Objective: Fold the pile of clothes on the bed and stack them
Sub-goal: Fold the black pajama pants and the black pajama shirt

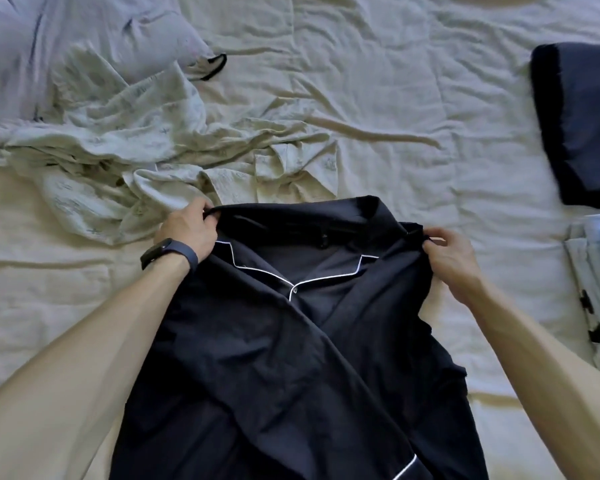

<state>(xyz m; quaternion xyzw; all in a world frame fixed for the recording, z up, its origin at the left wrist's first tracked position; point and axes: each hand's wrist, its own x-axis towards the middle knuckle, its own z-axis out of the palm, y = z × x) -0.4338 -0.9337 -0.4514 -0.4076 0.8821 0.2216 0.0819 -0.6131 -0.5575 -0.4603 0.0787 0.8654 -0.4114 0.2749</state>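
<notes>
Dark shirt (pixel 291 358) with white piping lies at the bed's (pixel 395 98) near edge, collar toward the far side. Left hand (pixel 187 226) pinches its left shoulder, right hand (pixel 447 254) pinches the right; both fingers curled on fabric.

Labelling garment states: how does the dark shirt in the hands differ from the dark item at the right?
The dark shirt is spread open; the dark item is folded compact. The left hand and right hand grip the shirt's shoulders; the item lies untouched. The shirt shows white piping; the item shows none. Both are dark navy.
</notes>
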